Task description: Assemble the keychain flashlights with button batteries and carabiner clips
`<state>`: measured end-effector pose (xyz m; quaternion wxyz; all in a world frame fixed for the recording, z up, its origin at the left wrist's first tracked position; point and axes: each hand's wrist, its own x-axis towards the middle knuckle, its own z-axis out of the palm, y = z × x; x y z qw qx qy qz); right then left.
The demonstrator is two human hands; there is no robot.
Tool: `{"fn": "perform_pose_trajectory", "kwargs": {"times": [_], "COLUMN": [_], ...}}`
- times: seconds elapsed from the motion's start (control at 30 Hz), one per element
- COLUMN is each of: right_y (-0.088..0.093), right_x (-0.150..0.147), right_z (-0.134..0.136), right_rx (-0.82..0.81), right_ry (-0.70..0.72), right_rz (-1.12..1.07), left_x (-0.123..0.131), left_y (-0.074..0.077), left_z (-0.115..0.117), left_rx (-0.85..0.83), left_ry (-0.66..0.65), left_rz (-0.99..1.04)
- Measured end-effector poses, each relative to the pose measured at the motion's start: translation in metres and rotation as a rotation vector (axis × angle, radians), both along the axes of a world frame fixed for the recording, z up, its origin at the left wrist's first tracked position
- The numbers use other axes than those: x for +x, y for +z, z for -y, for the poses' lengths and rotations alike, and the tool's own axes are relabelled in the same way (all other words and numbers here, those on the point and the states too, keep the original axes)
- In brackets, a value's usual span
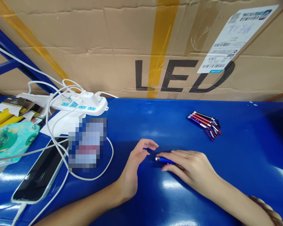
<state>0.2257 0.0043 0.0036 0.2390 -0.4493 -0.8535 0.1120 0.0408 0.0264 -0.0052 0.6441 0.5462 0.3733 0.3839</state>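
Note:
Between the thumb and fingers of my right hand is a slim, shiny blue tube with a bright silver end, which looks like a small flashlight. Its rear part is hidden under the palm. My left hand is just left of the silver end, fingers curved and apart, with nothing in them. Farther back on the right lies a small bundle of similar slim metal tubes in red, blue and black, with carabiner-like clips at their right ends.
On the left of the blue table are a white power strip with looping white cables, a phone, a blurred-out rectangular item and a green tissue pack. Behind stands a large cardboard box marked LED.

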Motion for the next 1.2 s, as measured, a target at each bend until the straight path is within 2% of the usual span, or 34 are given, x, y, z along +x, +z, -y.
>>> {"fn": "perform_pose_trajectory", "kwargs": {"times": [0.27, 0.73, 1.2], "right_y": [-0.0011, 0.0016, -0.0041], "right_x": [0.0007, 0.0006, 0.0009], "right_z": [0.0015, 0.0020, 0.0031], "right_rx": [0.048, 0.003, 0.100], "right_ry": [-0.013, 0.014, -0.011], "right_rz": [0.024, 0.007, -0.035], "left_x": [0.0003, 0.0011, 0.0023], "left_y": [-0.0021, 0.0018, 0.0007], "left_z": [-0.0014, -0.0006, 0.0005], "left_rx": [0.004, 0.013, 0.007], "left_ry": [0.008, 0.016, 0.019], "left_rz": [0.000, -0.022, -0.017]}}
